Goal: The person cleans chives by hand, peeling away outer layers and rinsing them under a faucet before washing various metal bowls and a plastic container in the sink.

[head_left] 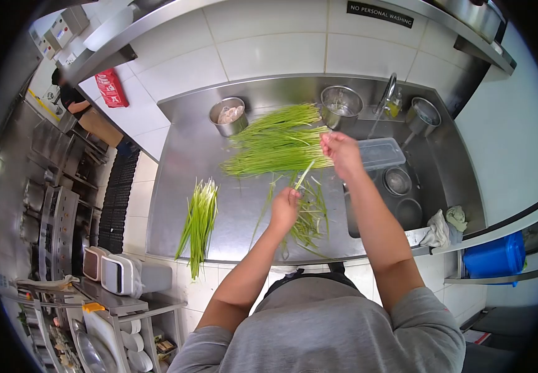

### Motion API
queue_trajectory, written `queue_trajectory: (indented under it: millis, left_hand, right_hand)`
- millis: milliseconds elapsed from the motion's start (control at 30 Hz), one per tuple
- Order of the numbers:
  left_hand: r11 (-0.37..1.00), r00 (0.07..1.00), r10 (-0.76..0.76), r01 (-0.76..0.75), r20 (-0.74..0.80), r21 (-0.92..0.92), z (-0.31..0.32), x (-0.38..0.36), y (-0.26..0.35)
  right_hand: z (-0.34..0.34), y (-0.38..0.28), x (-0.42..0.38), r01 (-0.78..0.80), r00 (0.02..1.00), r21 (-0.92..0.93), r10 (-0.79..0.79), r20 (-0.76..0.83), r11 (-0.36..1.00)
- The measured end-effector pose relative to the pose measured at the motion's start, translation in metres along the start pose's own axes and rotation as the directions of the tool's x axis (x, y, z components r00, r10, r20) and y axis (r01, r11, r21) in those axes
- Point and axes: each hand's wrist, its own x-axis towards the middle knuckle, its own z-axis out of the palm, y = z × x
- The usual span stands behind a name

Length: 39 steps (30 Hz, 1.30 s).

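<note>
My left hand (285,208) is closed round a thin green stalk (305,174) whose pale end points up and to the right. Higher and to the right, my right hand (341,152) has its fingers pinched together over the root ends of a large green pile (275,146); what they hold, if anything, is too small to name. Loose green scraps (309,214) lie on the steel counter (238,217) beside and below my left hand. A separate bunch of green stalks (199,221) rests near the counter's left edge, its tips hanging over the front.
Behind the pile stand two metal pots (228,117) (341,107). At right are a sink with a running tap (389,93), a clear plastic container (381,153), metal bowls (397,181) and cloths (436,230). A person (88,109) stands far left.
</note>
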Motion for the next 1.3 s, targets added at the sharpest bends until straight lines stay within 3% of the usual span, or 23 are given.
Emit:
queue_trajectory:
  millis: [67,200,300,333,400,433,533,633,733,833,867,967,1200,1300]
  left_hand:
    - [0.997,0.998,-0.038,0.034,-0.057,-0.066,-0.002,0.0,-0.002]
    - [0.997,0.992,0.022,-0.032,-0.124,-0.077,-0.009,0.012,0.001]
    - [0.994,0.992,0.089,-0.082,-0.089,0.072,-0.01,0.017,0.012]
    - [0.993,0.993,0.091,-0.085,-0.069,0.086,-0.01,0.016,0.013]
    - [0.989,0.995,0.095,-0.091,-0.029,0.117,-0.008,0.015,0.015]
    - [0.996,0.995,0.08,-0.077,-0.058,0.041,-0.007,0.016,0.011]
    - [0.98,0.984,0.072,-0.101,-0.166,-0.171,-0.008,0.023,0.01]
    - [0.924,0.95,0.144,-0.229,-0.276,-0.305,-0.031,0.044,0.053]
    - [0.877,0.935,0.198,-0.303,-0.294,-0.373,-0.045,0.053,0.09]
    - [0.845,0.921,0.186,-0.327,-0.341,-0.423,-0.051,0.06,0.101]
    - [0.83,0.913,0.174,-0.338,-0.369,-0.444,-0.057,0.062,0.101]
    - [0.763,0.891,0.14,-0.375,-0.431,-0.526,-0.076,0.067,0.101]
    - [0.652,0.825,0.051,-0.455,-0.563,-0.607,-0.125,0.066,0.099]
    - [0.509,0.833,0.066,-0.501,-0.549,-0.7,-0.133,0.061,0.099]
  right_hand:
    - [0.006,-0.021,0.0,0.042,0.998,-0.079,-0.039,0.042,0.996]
    - [0.009,0.016,-0.019,-0.188,0.971,-0.262,0.219,0.093,0.947]
    - [0.026,0.034,-0.028,-0.152,0.965,-0.215,0.192,0.179,0.965]
    - [0.033,0.028,-0.029,-0.091,0.991,-0.207,0.108,0.073,0.974]
    - [0.03,0.008,-0.011,0.061,0.996,0.014,-0.062,0.058,0.998]
    - [0.026,-0.003,-0.003,0.14,0.989,0.122,-0.145,0.037,0.983]
    - [0.015,-0.033,0.004,0.129,0.983,-0.046,-0.122,0.137,0.991]
    - [0.034,-0.025,-0.026,0.05,0.982,-0.425,0.032,0.184,0.904]
    - [0.047,0.018,-0.038,0.183,0.951,-0.53,-0.012,0.309,0.828]
    - [0.054,0.031,-0.05,0.171,0.967,-0.622,-0.008,0.256,0.764]
    - [0.052,0.039,-0.054,0.181,0.968,-0.538,-0.053,0.244,0.823]
    - [0.044,0.041,-0.071,0.216,0.969,-0.546,-0.109,0.221,0.809]
    - [0.032,0.05,-0.095,0.365,0.924,-0.666,-0.167,0.343,0.651]
    - [0.038,0.057,-0.097,0.328,0.934,-0.646,-0.133,0.333,0.689]
